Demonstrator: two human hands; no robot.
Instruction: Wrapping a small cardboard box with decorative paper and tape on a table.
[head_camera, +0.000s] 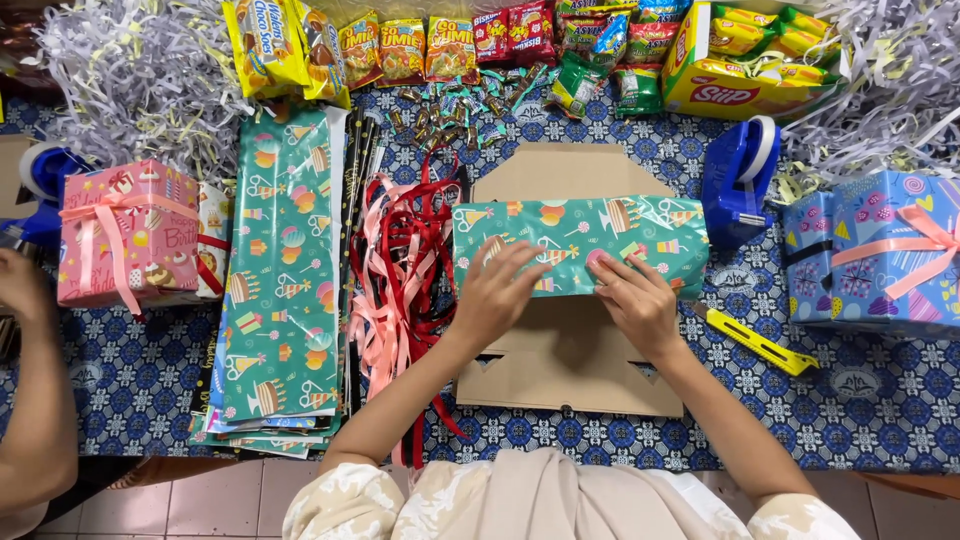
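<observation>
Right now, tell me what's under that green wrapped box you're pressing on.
The green wrapped box lies on a flattened brown cardboard box, which sticks out behind and in front. Both hands, left and right, rest on top. The cardboard's middle is covered.

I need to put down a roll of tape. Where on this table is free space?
Bare cloth shows below the yellow cutter, right of the flat cardboard, and left of the wrapping paper stack, below the pink gift box. The far edge is crowded with snack packets and shredded paper.
</observation>
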